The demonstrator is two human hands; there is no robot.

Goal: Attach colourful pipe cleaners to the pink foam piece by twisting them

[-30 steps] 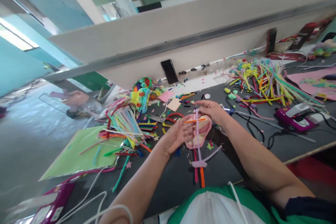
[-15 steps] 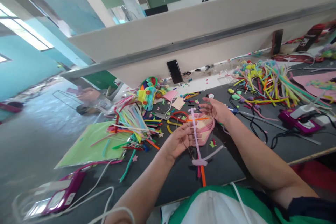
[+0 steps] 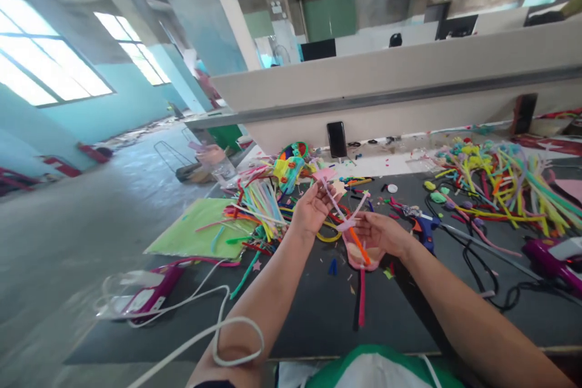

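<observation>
My left hand point(image 3: 313, 209) is closed around the upper stretch of a lilac pipe cleaner point(image 3: 337, 207), which is held raised and tilted above the table. At its lower end the pipe cleaner has a short crosspiece, and another strand branches up to the right. My right hand point(image 3: 379, 233) is closed at that lower end, its fingertips partly hidden. Beneath both hands lies a pink fuzzy-edged piece with a cream middle point(image 3: 367, 262). An orange strip point(image 3: 360, 247) crosses it, and a crimson pipe cleaner point(image 3: 362, 300) stretches from it towards me.
Bundles of coloured pipe cleaners lie left point(image 3: 261, 203) and right point(image 3: 504, 179). A blue glue gun point(image 3: 426, 230) rests right of my hand, amid cables. A phone point(image 3: 337, 139) leans against the partition. A green sheet point(image 3: 191, 230) and a purple power strip point(image 3: 157, 291) are at left.
The lilac pipe cleaner has been lifted and tilted, its top now leaning left. My right hand has come down from the top to its lower end. The camera view has shifted left and up.
</observation>
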